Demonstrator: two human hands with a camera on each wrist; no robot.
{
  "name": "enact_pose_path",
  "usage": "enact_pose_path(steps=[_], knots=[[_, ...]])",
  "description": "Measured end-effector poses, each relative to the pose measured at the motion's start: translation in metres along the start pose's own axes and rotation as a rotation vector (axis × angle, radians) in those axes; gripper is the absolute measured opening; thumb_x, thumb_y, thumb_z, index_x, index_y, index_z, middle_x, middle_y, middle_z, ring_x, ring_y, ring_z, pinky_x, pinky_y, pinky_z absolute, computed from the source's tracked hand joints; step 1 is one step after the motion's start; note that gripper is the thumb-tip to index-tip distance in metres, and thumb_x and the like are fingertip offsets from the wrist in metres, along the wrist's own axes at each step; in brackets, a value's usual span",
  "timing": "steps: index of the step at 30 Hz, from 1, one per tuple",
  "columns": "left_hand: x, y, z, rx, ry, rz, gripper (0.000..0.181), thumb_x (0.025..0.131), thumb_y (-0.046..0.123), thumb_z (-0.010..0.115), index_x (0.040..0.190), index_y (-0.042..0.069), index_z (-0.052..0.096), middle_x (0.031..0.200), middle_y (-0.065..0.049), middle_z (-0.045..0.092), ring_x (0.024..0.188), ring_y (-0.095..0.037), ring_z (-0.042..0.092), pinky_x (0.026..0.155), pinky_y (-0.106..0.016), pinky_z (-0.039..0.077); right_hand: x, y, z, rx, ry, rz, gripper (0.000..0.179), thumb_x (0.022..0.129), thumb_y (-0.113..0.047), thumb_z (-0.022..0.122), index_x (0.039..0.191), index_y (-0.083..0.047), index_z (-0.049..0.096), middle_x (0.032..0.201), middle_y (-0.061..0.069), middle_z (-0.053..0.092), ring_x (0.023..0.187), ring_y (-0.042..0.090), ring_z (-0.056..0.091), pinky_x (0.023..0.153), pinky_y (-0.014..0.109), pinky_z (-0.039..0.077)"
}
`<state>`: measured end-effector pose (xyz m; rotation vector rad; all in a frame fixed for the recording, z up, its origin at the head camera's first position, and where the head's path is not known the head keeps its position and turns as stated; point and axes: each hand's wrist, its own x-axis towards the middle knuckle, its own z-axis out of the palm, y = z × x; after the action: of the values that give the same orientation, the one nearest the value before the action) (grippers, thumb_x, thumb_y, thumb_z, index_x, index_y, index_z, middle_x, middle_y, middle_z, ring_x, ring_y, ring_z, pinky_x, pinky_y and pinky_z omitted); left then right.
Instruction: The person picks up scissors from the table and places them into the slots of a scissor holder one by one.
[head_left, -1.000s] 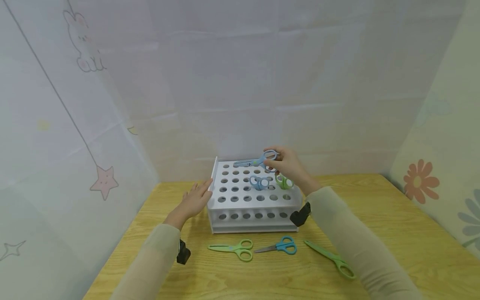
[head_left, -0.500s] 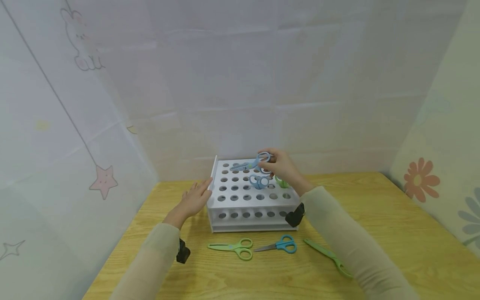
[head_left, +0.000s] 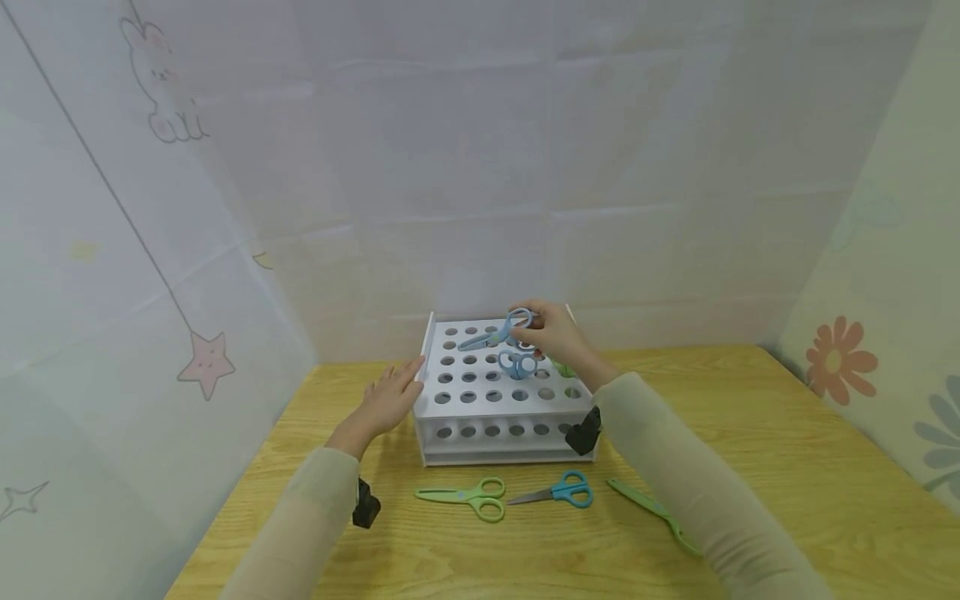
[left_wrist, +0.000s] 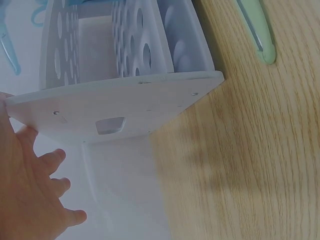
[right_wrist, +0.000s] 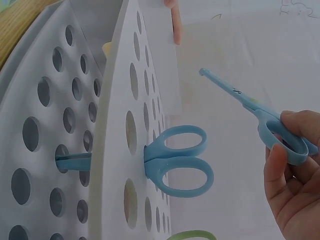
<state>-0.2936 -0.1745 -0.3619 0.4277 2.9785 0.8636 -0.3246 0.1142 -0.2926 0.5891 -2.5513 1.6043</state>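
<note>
My right hand (head_left: 553, 335) pinches light blue scissors (right_wrist: 240, 95) by the handle loops. Their blades slant down to the left, above the white rack (head_left: 480, 408) with rows of round holes. Nearby, another pair of light blue scissors (right_wrist: 182, 162) stands in a hole, loops up and blades through to the lower tier. Green scissors (head_left: 564, 368) in the rack are mostly hidden behind my right hand. My left hand (head_left: 387, 398) rests against the rack's left side panel (left_wrist: 115, 110), fingers spread and relaxed, holding no object.
On the wooden table (head_left: 735, 442) in front of the rack lie green scissors (head_left: 468, 497), blue-handled scissors (head_left: 558, 492) with metal blades, and more green scissors (head_left: 652, 507) partly under my right sleeve. A printed cloth (head_left: 600, 167) hangs behind the table.
My right hand has moved left and slightly down with the light blue scissors, whose blades now tilt further downward. The left hand has stayed on the rack's side.
</note>
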Motion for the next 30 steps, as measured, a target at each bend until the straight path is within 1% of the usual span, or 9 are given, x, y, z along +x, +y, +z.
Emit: enact_pose_path(steps=[4,8,16,22,25,30], knots=[[-0.001,0.000,0.001,-0.002,0.001,-0.004,0.052,0.099,0.035,0.025,0.149,0.021,0.019,0.151,-0.011,0.017,0.136,-0.040,0.002,0.100,-0.064,-0.003,0.001,0.001,0.002,-0.019,0.000,-0.004,0.039,0.085,-0.007,0.064,0.123,-0.003,0.055,0.079,0.011,0.065,0.061,0.017,0.055,0.052,0.034,0.050],[-0.001,0.000,0.001,0.000,0.000,-0.012,0.053,0.098,0.036,0.025,0.149,0.022,0.019,0.151,-0.011,0.017,0.136,-0.039,0.002,0.100,-0.063,-0.003,0.002,0.003,0.005,-0.023,-0.007,0.003,0.038,0.085,-0.008,0.064,0.122,-0.004,0.056,0.079,0.010,0.065,0.062,0.017,0.056,0.051,0.033,0.049],[0.001,0.000,0.001,0.002,0.004,-0.003,0.054,0.097,0.036,0.024,0.149,0.021,0.019,0.151,-0.010,0.018,0.136,-0.039,0.002,0.100,-0.064,-0.002,0.005,0.012,0.007,-0.006,-0.034,0.000,0.037,0.085,-0.010,0.065,0.121,-0.004,0.057,0.079,0.011,0.066,0.065,0.022,0.058,0.055,0.040,0.050],[0.001,0.001,0.000,0.005,0.006,0.000,0.053,0.098,0.035,0.025,0.149,0.021,0.020,0.151,-0.010,0.019,0.136,-0.039,0.002,0.100,-0.065,-0.001,0.006,0.013,0.007,-0.009,-0.044,0.002,0.039,0.085,-0.009,0.064,0.122,-0.003,0.055,0.080,0.011,0.067,0.067,0.026,0.059,0.055,0.040,0.050],[0.001,0.000,0.000,0.001,0.004,0.003,0.053,0.098,0.034,0.025,0.149,0.020,0.019,0.151,-0.011,0.019,0.136,-0.039,0.001,0.099,-0.065,-0.002,0.007,0.013,0.008,-0.022,-0.045,0.006,0.040,0.085,-0.009,0.065,0.123,-0.003,0.055,0.080,0.010,0.066,0.067,0.027,0.059,0.056,0.040,0.051],[0.000,0.000,0.000,0.006,0.005,0.006,0.053,0.098,0.034,0.025,0.149,0.020,0.019,0.150,-0.011,0.019,0.136,-0.039,0.002,0.100,-0.065,-0.001,0.009,0.015,0.010,-0.065,-0.055,0.021,0.043,0.085,-0.010,0.064,0.126,-0.001,0.053,0.083,0.010,0.066,0.069,0.030,0.060,0.061,0.047,0.051]])
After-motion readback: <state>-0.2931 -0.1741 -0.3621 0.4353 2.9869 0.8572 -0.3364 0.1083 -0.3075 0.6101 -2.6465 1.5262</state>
